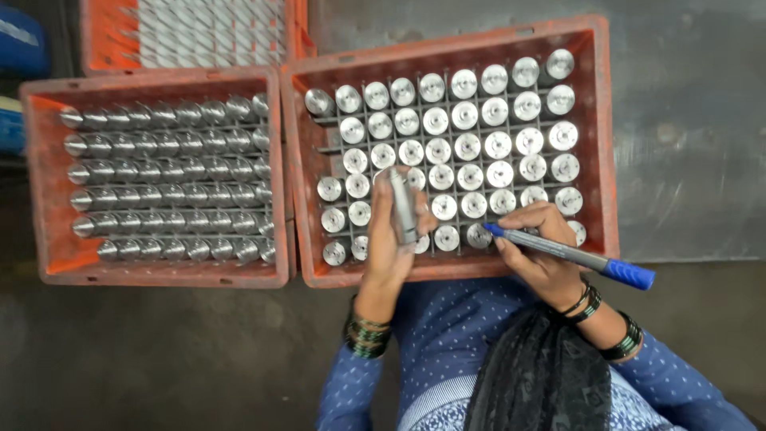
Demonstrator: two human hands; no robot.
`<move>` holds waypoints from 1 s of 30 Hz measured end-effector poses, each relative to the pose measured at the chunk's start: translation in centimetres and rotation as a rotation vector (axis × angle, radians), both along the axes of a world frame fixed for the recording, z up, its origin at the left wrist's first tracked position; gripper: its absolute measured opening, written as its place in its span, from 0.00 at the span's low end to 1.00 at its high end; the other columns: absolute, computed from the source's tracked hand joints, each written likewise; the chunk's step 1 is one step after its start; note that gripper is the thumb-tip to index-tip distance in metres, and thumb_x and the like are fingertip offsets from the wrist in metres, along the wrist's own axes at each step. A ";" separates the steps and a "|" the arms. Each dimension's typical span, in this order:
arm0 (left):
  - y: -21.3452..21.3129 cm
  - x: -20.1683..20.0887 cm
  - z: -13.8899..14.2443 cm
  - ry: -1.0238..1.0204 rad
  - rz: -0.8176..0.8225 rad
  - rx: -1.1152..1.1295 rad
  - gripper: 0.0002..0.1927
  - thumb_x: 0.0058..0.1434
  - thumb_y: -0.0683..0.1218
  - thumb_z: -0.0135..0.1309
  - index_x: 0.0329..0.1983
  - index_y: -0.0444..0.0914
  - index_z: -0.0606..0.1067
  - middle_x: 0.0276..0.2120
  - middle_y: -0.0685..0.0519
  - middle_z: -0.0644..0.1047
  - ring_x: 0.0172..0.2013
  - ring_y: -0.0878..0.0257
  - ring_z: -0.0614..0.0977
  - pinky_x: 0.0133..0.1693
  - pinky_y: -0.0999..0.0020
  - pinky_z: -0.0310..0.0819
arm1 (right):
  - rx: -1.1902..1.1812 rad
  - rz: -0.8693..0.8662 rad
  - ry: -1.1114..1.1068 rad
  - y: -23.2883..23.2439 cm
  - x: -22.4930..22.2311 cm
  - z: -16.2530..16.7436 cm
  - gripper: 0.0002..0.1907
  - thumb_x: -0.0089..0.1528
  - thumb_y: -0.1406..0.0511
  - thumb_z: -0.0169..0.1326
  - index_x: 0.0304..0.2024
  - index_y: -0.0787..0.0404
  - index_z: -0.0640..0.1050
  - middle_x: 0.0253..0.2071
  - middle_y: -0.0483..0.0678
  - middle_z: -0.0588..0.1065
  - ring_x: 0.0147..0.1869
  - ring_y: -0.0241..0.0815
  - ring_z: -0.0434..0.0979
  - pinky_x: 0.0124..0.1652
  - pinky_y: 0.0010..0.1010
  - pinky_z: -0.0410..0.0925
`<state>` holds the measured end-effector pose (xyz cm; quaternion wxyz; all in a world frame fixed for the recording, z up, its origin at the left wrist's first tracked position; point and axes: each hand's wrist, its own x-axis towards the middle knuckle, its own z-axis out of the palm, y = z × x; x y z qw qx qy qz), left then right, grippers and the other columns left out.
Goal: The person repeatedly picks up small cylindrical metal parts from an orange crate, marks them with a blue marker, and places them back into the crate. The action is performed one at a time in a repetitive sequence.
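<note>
Seen from the head camera, the left hand [391, 239] is closed around a metal cylinder [404, 206], holding it nearly upright with its shaft running up past the fingertips. Just to the right of it, the right hand [538, 251] grips a blue marker pen [570, 255] between thumb and fingers, the pen lying slantwise with its tip pointing toward the left hand and its capped end sticking out past the wrist. Both hands hover over the near edge of an orange crate [594, 128], whose dark grid holds rows of upright metal cylinders [467, 148] beyond the fingers. Left of the left hand, touching that crate, a second orange crate [40, 172] holds more cylinders, seen leaning. Beyond it, a third crate [108, 32] shows partly.
</note>
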<state>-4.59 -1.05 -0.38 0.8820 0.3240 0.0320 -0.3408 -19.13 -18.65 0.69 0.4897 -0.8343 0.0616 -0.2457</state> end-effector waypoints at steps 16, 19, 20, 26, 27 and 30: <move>-3.1 -3.4 -0.2 -0.123 0.054 0.214 0.17 0.65 0.52 0.45 0.47 0.35 0.72 0.41 0.51 0.75 0.40 0.65 0.75 0.44 0.70 0.71 | -0.372 0.082 -0.108 1.7 3.2 3.9 0.15 0.56 0.70 0.63 0.43 0.59 0.74 0.39 0.45 0.78 0.39 0.44 0.75 0.43 0.36 0.63; -3.4 -3.4 0.1 -0.130 0.062 0.241 0.17 0.66 0.52 0.45 0.49 0.35 0.73 0.42 0.51 0.75 0.40 0.65 0.75 0.44 0.72 0.71 | -0.387 0.128 -0.135 2.2 2.7 3.5 0.14 0.56 0.68 0.64 0.42 0.59 0.74 0.37 0.44 0.78 0.37 0.42 0.74 0.41 0.35 0.62; -3.4 -3.4 0.1 -0.131 0.066 0.245 0.17 0.68 0.51 0.45 0.50 0.34 0.73 0.43 0.51 0.75 0.40 0.66 0.75 0.45 0.72 0.71 | -0.375 0.136 -0.133 2.2 2.5 3.4 0.14 0.56 0.68 0.64 0.41 0.58 0.74 0.37 0.44 0.78 0.37 0.41 0.74 0.41 0.35 0.62; -3.6 -3.3 -0.4 -0.055 0.079 0.117 0.18 0.76 0.54 0.40 0.51 0.35 0.72 0.36 0.47 0.77 0.38 0.62 0.80 0.42 0.70 0.76 | -0.384 0.061 -0.069 1.1 2.5 2.7 0.12 0.58 0.67 0.61 0.42 0.58 0.74 0.39 0.45 0.78 0.41 0.43 0.74 0.44 0.36 0.63; -3.6 -3.2 -0.5 -0.061 0.081 0.057 0.18 0.77 0.54 0.40 0.50 0.35 0.71 0.37 0.47 0.77 0.38 0.62 0.80 0.42 0.69 0.76 | -0.390 0.064 -0.059 1.1 2.6 2.5 0.12 0.58 0.66 0.61 0.43 0.58 0.74 0.40 0.45 0.79 0.42 0.44 0.74 0.44 0.36 0.63; -3.6 -3.2 -0.6 -0.046 0.093 0.137 0.15 0.76 0.52 0.43 0.49 0.35 0.71 0.39 0.52 0.76 0.39 0.64 0.79 0.45 0.67 0.78 | -0.392 0.139 -0.138 2.0 2.5 2.1 0.11 0.57 0.66 0.62 0.41 0.57 0.75 0.35 0.44 0.76 0.36 0.42 0.71 0.41 0.36 0.63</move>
